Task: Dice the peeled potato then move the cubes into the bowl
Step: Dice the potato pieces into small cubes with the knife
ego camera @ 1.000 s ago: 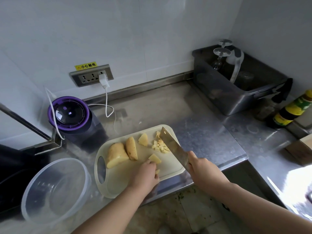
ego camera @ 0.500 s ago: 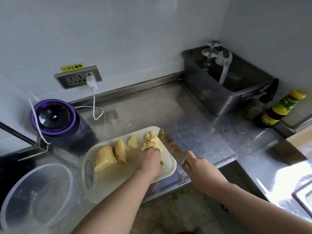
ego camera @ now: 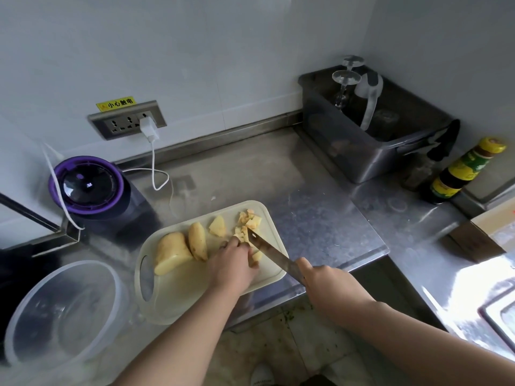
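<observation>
A cream cutting board lies on the steel counter. On it sit a big potato chunk, a slice, a wedge and a heap of cubes at the far right corner. My left hand has its fingers curled over a small potato piece. My right hand grips the handle of a knife, whose blade lies right beside my left fingers. An empty clear bowl stands left of the board.
A purple-rimmed appliance stands behind the board, and a white charger cable runs to the wall socket. A dark tub with glasses sits at the back right, near a sauce bottle and a cardboard box.
My left hand has drawn back from the cube heap toward me and now holds a small piece. The knife has moved left, up against that hand.
</observation>
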Demonstrator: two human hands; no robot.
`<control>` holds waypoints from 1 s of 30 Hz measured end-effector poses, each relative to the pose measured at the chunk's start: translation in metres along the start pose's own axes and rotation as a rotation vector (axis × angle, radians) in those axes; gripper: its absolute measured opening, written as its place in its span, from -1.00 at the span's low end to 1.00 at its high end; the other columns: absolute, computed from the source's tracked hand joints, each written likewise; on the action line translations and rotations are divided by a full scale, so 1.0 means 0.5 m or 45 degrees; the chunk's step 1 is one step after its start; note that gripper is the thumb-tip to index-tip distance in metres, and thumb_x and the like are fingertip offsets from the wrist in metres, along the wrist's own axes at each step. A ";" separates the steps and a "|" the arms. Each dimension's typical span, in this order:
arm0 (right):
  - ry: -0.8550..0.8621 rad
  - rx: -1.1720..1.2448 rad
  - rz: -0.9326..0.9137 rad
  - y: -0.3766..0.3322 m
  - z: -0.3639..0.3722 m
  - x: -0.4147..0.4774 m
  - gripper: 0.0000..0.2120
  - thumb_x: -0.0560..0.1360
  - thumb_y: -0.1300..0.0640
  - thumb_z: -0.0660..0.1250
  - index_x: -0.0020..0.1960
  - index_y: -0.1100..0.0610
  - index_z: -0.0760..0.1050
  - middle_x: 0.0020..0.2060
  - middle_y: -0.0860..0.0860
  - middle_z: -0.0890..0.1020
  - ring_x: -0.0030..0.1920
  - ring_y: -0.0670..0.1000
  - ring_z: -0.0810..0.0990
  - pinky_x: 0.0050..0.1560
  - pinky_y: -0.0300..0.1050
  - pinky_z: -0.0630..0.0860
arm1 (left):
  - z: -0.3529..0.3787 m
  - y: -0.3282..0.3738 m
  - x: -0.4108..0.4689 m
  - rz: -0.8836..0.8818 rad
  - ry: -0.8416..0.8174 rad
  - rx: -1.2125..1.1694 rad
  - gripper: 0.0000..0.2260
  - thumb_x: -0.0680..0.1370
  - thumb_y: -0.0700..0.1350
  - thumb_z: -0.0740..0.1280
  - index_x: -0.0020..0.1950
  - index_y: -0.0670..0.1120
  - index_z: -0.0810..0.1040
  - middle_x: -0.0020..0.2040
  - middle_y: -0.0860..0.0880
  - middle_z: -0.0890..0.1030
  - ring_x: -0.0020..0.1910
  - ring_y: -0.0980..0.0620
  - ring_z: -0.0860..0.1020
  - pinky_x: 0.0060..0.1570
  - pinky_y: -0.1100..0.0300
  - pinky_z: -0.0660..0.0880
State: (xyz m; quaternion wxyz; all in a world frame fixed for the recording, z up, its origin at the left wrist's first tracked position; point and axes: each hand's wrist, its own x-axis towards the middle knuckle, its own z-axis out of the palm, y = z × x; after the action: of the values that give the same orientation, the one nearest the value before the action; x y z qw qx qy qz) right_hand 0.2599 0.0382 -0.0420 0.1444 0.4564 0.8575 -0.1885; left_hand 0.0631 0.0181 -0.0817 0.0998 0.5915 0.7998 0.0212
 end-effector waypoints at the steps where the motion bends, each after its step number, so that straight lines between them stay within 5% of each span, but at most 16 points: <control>1: 0.004 0.000 -0.008 -0.002 0.002 -0.002 -0.59 0.50 0.37 0.09 0.26 0.02 0.20 -0.37 0.02 0.37 -0.40 0.05 0.39 -0.46 -0.10 0.25 | 0.000 0.001 -0.001 -0.003 0.009 0.001 -0.70 0.52 0.13 0.28 0.18 0.06 0.57 0.22 0.05 0.49 0.21 0.01 0.45 0.11 0.16 0.40; 30: -0.137 -0.008 -0.023 -0.025 0.012 0.008 -0.56 0.56 0.37 0.11 0.37 0.06 0.19 -0.31 0.01 0.41 -0.34 -0.02 0.40 -0.39 -0.18 0.31 | 0.006 -0.002 0.001 0.041 0.042 0.055 -0.73 0.56 0.05 0.31 0.18 -0.04 0.56 0.20 0.03 0.55 0.18 0.05 0.50 0.04 0.23 0.43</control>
State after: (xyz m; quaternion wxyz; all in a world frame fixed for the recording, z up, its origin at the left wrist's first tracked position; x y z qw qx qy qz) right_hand 0.2479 0.0322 -0.0467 0.1902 0.4374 0.8531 -0.2114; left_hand 0.0626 0.0180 -0.0847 0.0734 0.6057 0.7921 0.0154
